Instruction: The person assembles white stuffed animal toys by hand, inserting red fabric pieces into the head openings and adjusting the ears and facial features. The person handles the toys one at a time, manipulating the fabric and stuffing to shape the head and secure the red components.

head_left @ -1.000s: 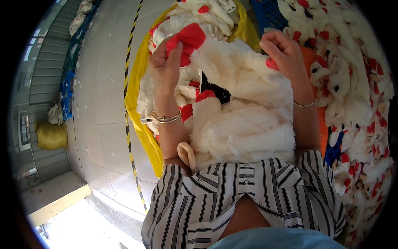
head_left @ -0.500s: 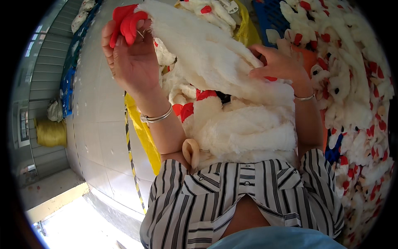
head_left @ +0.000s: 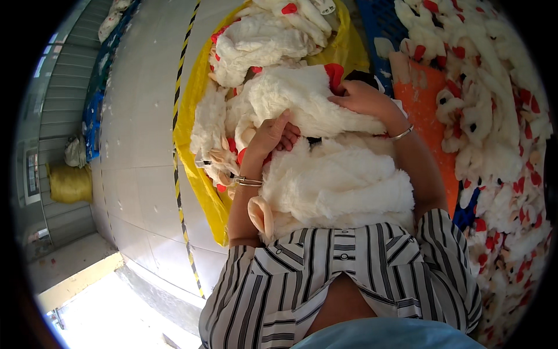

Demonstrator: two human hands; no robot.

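A white plush skin (head_left: 290, 87), fluffy with a red piece at its far right end, lies across the pile in front of me. My right hand (head_left: 366, 100) is closed on its right end, beside the red piece. My left hand (head_left: 272, 135) rests against its near edge, fingers loosely bent and thumb apart, with nothing visible in them. Nearer my body, another white plush skin (head_left: 343, 180) lies over my lap, and a beige plush ear (head_left: 260, 214) sticks out at its left. Small dark and red bits show between the two skins.
A yellow sack (head_left: 195, 157) holds more white plush skins under and beyond my hands. Right of it stand an orange panel (head_left: 427, 107) and a blue plastic crate (head_left: 383, 29). Heaped plush pieces (head_left: 494, 128) cover the right side. Striped tape (head_left: 177, 134) runs along the tiled floor at left.
My left hand has come down and right from the raised red piece, which it no longer holds. The plush skin now lies lower on the pile, its red piece by my right hand.
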